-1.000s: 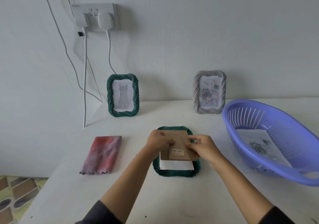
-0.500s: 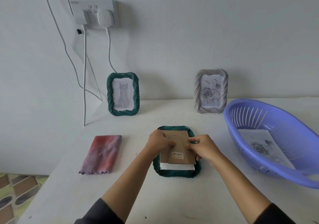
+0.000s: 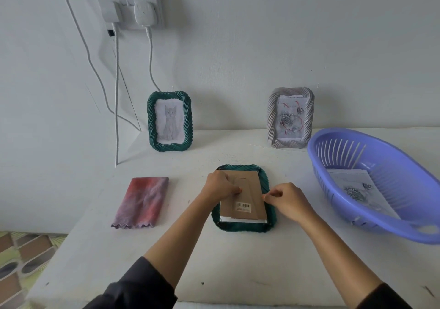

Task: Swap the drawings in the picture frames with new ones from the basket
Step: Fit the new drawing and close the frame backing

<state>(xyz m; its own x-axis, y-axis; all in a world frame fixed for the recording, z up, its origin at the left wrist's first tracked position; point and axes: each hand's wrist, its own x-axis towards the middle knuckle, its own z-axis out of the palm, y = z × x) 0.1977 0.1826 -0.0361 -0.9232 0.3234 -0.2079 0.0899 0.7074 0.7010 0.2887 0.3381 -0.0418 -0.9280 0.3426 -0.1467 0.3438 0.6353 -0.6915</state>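
Left of centre, curled over the left edge of the cardboard backing (image 3: 248,189), tips pressed on the board: the left hand (image 3: 220,187). Straight ahead between both hands, face down on the worktop (image 3: 238,261): the green frame (image 3: 242,226), long axis running away from the body, white paper peeping out at the near edge. At the backing's right edge: the right hand (image 3: 287,201), curled, thumb and forefinger pinched there; on a tab or the board itself, too small to tell. Both hands equally near. Farther right, well apart, inside the purple basket (image 3: 392,231): a rose drawing (image 3: 354,193). Probably seating the backing.
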